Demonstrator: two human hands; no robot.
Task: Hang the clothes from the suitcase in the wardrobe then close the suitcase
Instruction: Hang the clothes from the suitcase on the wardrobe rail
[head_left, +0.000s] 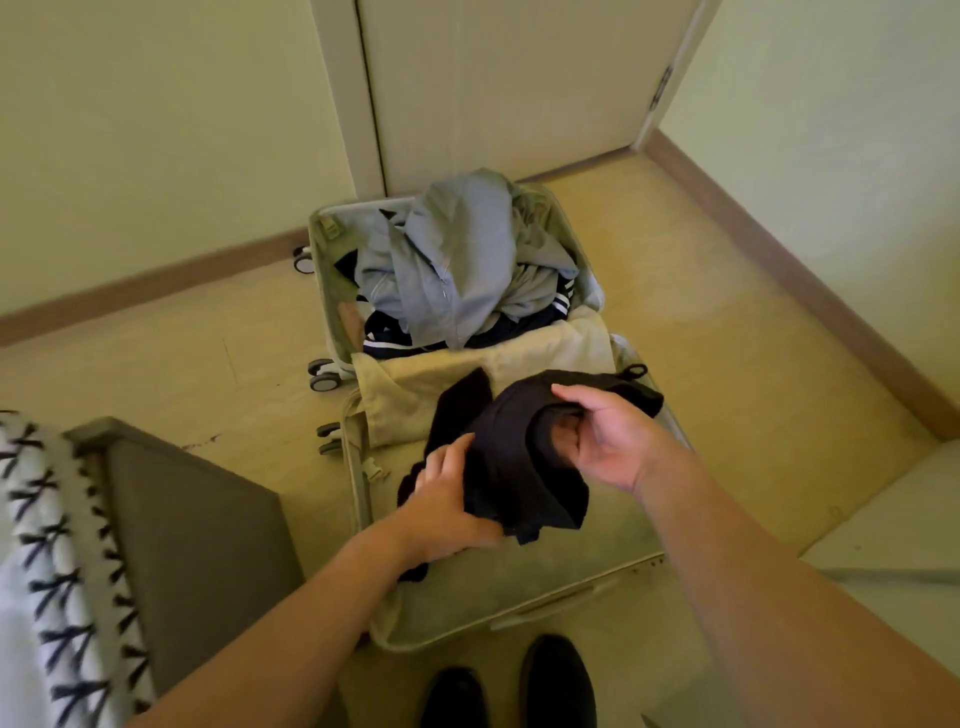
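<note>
A pale suitcase (519, 597) lies open flat on the floor in front of me. Its far half is heaped with a grey-blue hoodie (457, 265) over dark garments with white stripes (535, 322). Above the near half I hold a black garment (514, 467) in both hands. My left hand (447, 499) grips its lower left part. My right hand (602, 436) pinches its upper edge, fingers curled into the fabric. A beige cloth (415, 384) lies across the suitcase's hinge line under the garment.
A closed pale door (519, 78) stands behind the suitcase. At lower left a bed corner (197, 519) carries a white blanket with dark marks (47, 571). My black shoes (519, 686) stand at the suitcase's near edge. A low pale ledge (893, 519) is at right.
</note>
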